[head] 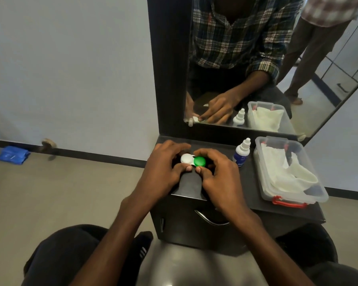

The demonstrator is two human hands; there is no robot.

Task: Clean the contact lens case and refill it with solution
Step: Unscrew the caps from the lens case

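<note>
A dark, glossy dresser top [250, 182] carries everything here. It belongs to a low black cabinet with a curved metal drawer handle [211, 219] on its front. A mirror [256, 69] in a wide dark frame rises from the back edge of the top and reflects the hands, the bottle and the box.

The contact lens case [193, 160] sits near the back left of the top, both lids on: a white cap [186, 158] on the left and a green cap [200, 161] on the right. The left hand [163, 172] grips the white end, its fingers curled over the far side and its thumb at the near side. The right hand [217, 174] grips the green end the same way, thumb tip against the cap's near edge. Whether the case rests on the top or is lifted just off it cannot be told.

Just right of the right hand stands the solution bottle [241, 152], upright, white with a blue label and its cap on. Beside it, further right, lies a clear plastic box [318, 186] with a red latch, holding white tissues [277, 168].

The wall [70, 69] is pale with a dark skirting, the floor [60, 193] beige. A crumpled blue cloth [13, 154] lies on the floor by the wall, well to the left.
</note>
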